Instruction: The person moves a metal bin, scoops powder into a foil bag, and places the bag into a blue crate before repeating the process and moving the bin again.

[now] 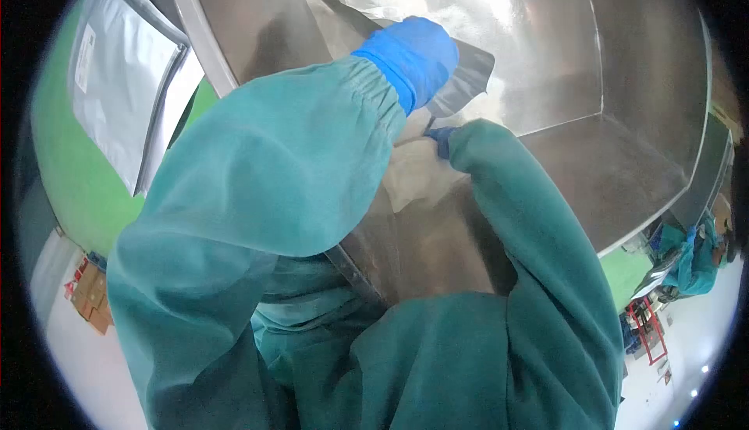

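My left hand (417,60), in a blue glove, is curled into a rounded shape over a grey foil bag (466,79). The bag's dark edges stick out on both sides of the hand, while my fingers face away. Lower down, my right hand (443,141) is mostly covered by its green sleeve; only a bit of blue glove shows, and I cannot tell how its fingers lie. Pale, cream-coloured material (421,171) lies just below the right hand. Both hands are inside a large stainless steel basin (608,157).
Flat silver foil bags (125,79) lie on a green surface (58,134) left of the basin's raised rim. Brown cartons (92,299) stand on the floor at far left. At far right are a person in green (694,262) and a red metal frame (646,329).
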Demonstrator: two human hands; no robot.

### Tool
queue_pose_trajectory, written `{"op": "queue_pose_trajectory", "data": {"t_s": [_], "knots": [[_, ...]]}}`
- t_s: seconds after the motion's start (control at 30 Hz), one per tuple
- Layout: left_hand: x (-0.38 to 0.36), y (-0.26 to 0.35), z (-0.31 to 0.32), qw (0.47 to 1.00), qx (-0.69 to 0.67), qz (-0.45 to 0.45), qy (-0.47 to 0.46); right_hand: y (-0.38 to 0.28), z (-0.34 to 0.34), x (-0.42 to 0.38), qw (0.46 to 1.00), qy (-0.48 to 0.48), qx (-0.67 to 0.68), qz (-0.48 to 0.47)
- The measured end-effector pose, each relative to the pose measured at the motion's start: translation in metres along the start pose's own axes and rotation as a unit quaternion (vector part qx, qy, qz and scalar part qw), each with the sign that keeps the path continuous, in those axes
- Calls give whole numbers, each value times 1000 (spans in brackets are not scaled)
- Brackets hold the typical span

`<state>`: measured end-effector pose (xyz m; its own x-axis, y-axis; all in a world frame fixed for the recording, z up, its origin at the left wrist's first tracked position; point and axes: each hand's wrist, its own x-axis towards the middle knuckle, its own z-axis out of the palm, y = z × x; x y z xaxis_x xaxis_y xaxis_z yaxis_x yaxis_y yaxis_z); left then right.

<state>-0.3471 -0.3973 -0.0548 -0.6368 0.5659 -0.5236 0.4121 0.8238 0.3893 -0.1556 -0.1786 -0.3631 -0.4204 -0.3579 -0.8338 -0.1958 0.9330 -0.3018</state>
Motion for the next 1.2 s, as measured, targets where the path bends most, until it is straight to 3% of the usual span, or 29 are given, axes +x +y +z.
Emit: {"op": "queue_pose_trajectory", "data": {"t_s": [0.03, 0.1, 0.17, 0.3, 0.4, 0.47, 0.5, 0.53, 0.57, 0.6, 0.63, 0.67, 0.73, 0.8, 0.87, 0.93, 1.0, 1.07, 1.1, 1.13, 1.17, 1.2], "knots": [[-1, 4, 4, 1000, 1, 5, 3, 2, -6, -11, 999, -13, 39, -18], [-5, 11, 13, 990, 96, 99, -1, 6, -22, -32, 992, -38, 110, -56], [-3, 11, 27, 992, 68, 101, -22, 9, -48, -71, 978, -71, 174, -93], [-11, 17, 36, 991, 12, 106, -80, -29, -165, -180, 941, -114, 281, -151], [-15, 20, 44, 996, 0, 74, -51, -53, -210, -236, 925, -121, 316, -175], [-18, 24, 44, 997, -76, 23, -8, -69, -225, -255, 987, 102, 123, -28], [-18, 24, 47, 988, -149, -27, 17, -85, -231, -255, 987, 106, 115, -27], [-7, 15, 60, 993, 45, 108, 10, -116, -239, -251, 985, 139, 83, 61], [-8, 15, 57, 993, 45, 106, 14, -136, -242, -247, 973, 170, 52, 147], [-13, 15, 51, 996, -24, 75, 41, -142, -238, -247, 973, 170, 51, 145], [-17, 15, 45, 993, -92, 44, 67, -147, -235, -247, 958, 248, 39, 136], [-19, 16, 41, 992, -93, 44, 66, -150, -232, -247, 937, 323, 30, 127], [-14, 15, 42, 993, -91, 32, 72, -116, -243, -272, 928, 365, -1, 72], [-8, 9, 44, 993, -91, 20, 72, -69, -265, -284, 942, 296, -9, 159], [-5, 2, 45, 987, -89, 45, 129, -12, -271, -261, 940, 281, -5, 193], [-8, 3, 29, 992, -75, 39, 98, 27, -262, -210, 958, 200, 20, 205], [-6, 3, 33, 991, -51, 37, 119, 77, -212, -144, 978, 159, -33, 134], [-7, 5, 28, 992, -45, 38, 113, 78, -163, -99, 991, 68, -35, 106], [-9, 5, 29, 991, -47, 44, 116, 77, -131, -73, 975, -15, 146, 165], [-9, 5, 30, 993, -51, 35, 102, 71, -102, -52, 917, -101, 316, 223], [-9, 6, 30, 991, -59, 49, 110, 61, -66, -45, 974, -73, 190, 98], [-9, 7, 29, 988, -67, 67, 119, 40, -41, -50, 997, -38, 60, -31]]}}
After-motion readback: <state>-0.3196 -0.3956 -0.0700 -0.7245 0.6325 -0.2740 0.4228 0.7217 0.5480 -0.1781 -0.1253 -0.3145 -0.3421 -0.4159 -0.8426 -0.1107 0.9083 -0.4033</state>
